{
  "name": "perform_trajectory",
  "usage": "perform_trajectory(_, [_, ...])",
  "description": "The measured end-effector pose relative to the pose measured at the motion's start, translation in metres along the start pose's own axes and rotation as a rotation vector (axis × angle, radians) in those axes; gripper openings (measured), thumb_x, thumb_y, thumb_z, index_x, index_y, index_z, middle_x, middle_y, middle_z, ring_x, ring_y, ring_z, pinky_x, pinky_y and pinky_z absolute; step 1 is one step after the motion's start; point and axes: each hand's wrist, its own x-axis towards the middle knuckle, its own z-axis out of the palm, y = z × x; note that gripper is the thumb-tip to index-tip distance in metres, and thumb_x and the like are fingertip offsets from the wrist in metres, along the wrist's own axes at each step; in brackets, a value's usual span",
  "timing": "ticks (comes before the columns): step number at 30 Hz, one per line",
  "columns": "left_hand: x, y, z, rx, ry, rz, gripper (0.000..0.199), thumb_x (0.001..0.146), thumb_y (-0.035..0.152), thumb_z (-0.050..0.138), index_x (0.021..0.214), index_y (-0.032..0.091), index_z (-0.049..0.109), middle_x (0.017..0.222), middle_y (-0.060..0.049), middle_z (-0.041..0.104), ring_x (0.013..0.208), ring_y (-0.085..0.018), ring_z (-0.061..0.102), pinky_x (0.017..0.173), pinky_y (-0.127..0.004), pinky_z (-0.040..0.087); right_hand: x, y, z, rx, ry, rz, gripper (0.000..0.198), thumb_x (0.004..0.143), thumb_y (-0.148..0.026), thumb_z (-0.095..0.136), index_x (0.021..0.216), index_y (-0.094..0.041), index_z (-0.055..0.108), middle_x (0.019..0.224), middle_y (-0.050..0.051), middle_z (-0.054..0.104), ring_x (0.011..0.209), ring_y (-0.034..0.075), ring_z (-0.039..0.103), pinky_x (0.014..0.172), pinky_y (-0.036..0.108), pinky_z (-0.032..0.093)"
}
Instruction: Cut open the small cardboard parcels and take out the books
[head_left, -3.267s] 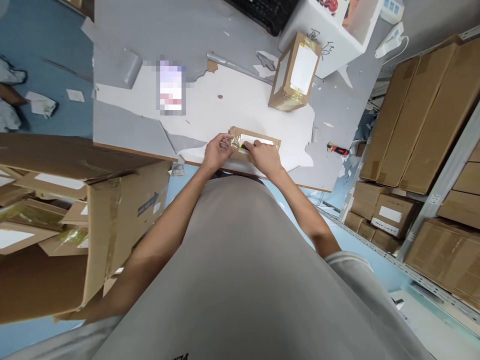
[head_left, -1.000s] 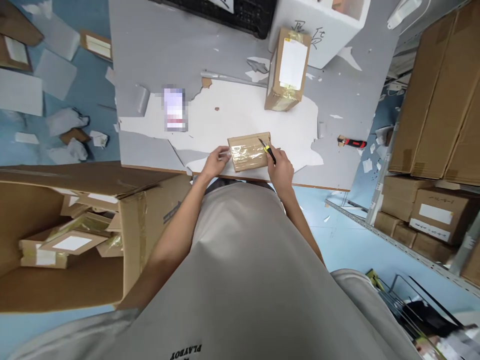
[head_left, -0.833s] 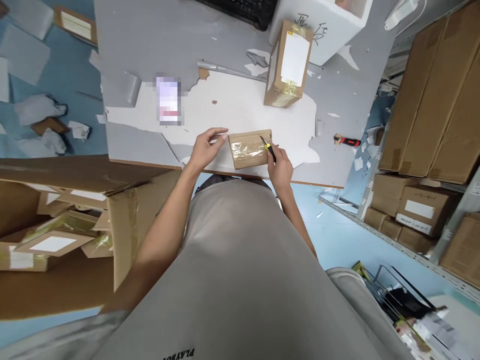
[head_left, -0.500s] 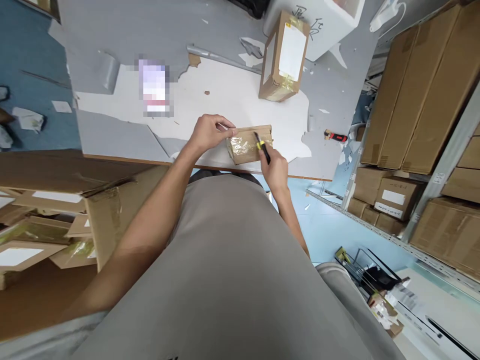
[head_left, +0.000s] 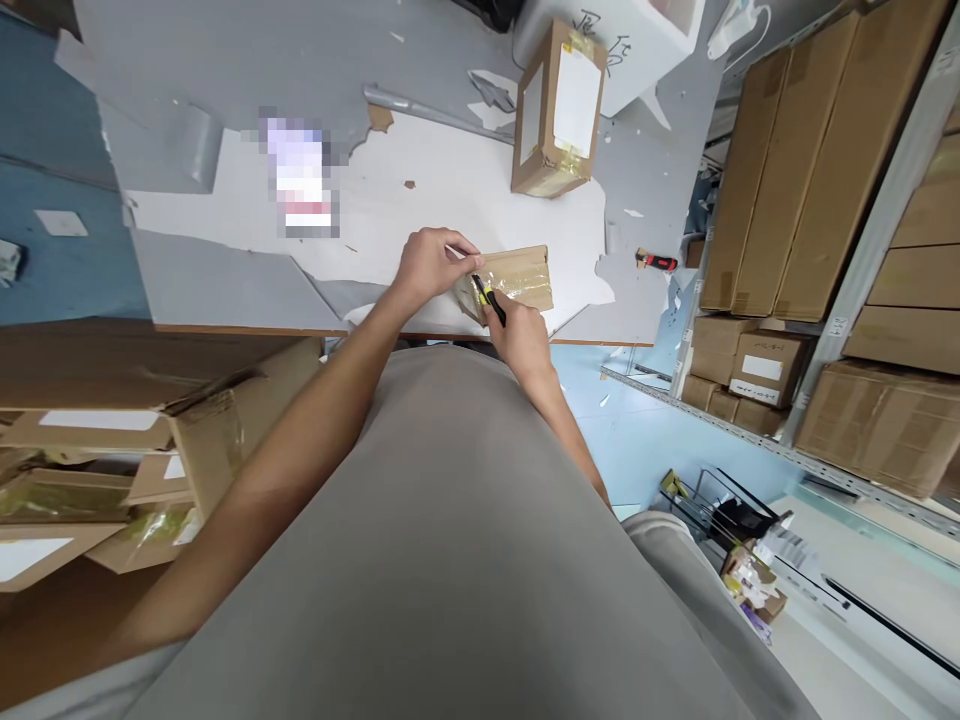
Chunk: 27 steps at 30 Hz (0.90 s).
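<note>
A small cardboard box (head_left: pixel 525 283) wrapped in shiny clear tape lies near the front edge of the table. At its left end, my left hand (head_left: pixel 439 265) pinches the upper corner between thumb and fingers. My right hand (head_left: pixel 521 335) is closed round a black and yellow utility knife (head_left: pixel 489 296). The knife's tip points up and left, over the box's left part and close to my left fingertips. Whether the blade is in the tape or just above it I cannot tell.
Behind stands a taller taped carton (head_left: pixel 559 110) with white labels, beside a white foam box (head_left: pixel 637 50). Another red and black cutter (head_left: pixel 657 260) lies at the right. A large open carton (head_left: pixel 247 400) of boxes is at left, shelves (head_left: pixel 847 350) at right.
My right hand has drawn the knife leftward along the box, from its right part to its left end near my left hand. My left hand keeps its hold. The view has shifted slightly.
</note>
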Motion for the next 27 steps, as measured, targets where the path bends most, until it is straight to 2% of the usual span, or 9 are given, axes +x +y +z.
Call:
perform_trajectory(5, [-0.003,0.002,0.000,-0.032,0.000,0.031,0.016,0.082,0.033,0.096,0.092,0.025,0.086,0.094,-0.004,0.080,0.094,-0.029,0.072,0.102,-0.046,0.057,0.006,-0.020,-0.011,-0.102,-0.041,0.054,0.044,0.124,-0.029,0.041,0.154,-0.018,0.071,0.134,0.019,0.086,0.128,0.036,0.078,0.104,0.041,0.059])
perform_trajectory(9, [-0.008,0.008,0.000,0.003,0.030,0.040,0.013,0.086,0.032,0.091,0.094,0.023,0.087,0.096,-0.004,0.081,0.092,-0.027,0.072,0.105,-0.046,0.056,-0.004,-0.029,-0.009,-0.148,-0.090,0.118,0.041,0.123,-0.027,0.042,0.151,-0.018,0.071,0.133,0.020,0.085,0.123,0.035,0.079,0.101,0.041,0.060])
perform_trajectory(14, [-0.013,0.026,-0.004,0.133,0.025,0.005,0.012,0.090,0.030,0.083,0.097,0.023,0.090,0.104,-0.005,0.085,0.085,-0.024,0.072,0.099,-0.042,0.057,-0.023,-0.026,0.004,-0.170,-0.174,0.182,0.039,0.124,-0.028,0.043,0.150,-0.020,0.071,0.132,0.020,0.085,0.124,0.034,0.080,0.102,0.042,0.061])
perform_trajectory(20, [-0.016,0.039,-0.008,0.204,-0.009,-0.027,0.013,0.092,0.032,0.081,0.099,0.025,0.089,0.109,-0.004,0.088,0.087,-0.024,0.076,0.095,-0.041,0.061,-0.032,-0.020,0.004,-0.105,-0.171,0.172,0.042,0.124,-0.030,0.043,0.157,-0.020,0.068,0.134,0.020,0.085,0.124,0.035,0.080,0.102,0.041,0.059])
perform_trajectory(23, [-0.019,0.038,-0.008,0.195,0.010,-0.025,0.016,0.095,0.034,0.081,0.105,0.023,0.088,0.116,-0.007,0.087,0.090,-0.024,0.078,0.097,-0.041,0.063,-0.040,-0.005,0.000,-0.026,-0.103,0.127,0.043,0.125,-0.033,0.042,0.159,-0.022,0.067,0.129,0.017,0.087,0.118,0.035,0.082,0.100,0.040,0.058])
perform_trajectory(27, [-0.031,0.032,-0.011,0.161,0.049,-0.019,0.028,0.104,0.036,0.071,0.123,0.021,0.083,0.129,-0.011,0.084,0.105,-0.025,0.080,0.100,-0.041,0.067,-0.031,0.039,0.005,0.131,0.172,0.099,0.047,0.127,-0.037,0.034,0.161,-0.022,0.063,0.138,0.017,0.083,0.122,0.034,0.080,0.101,0.039,0.059])
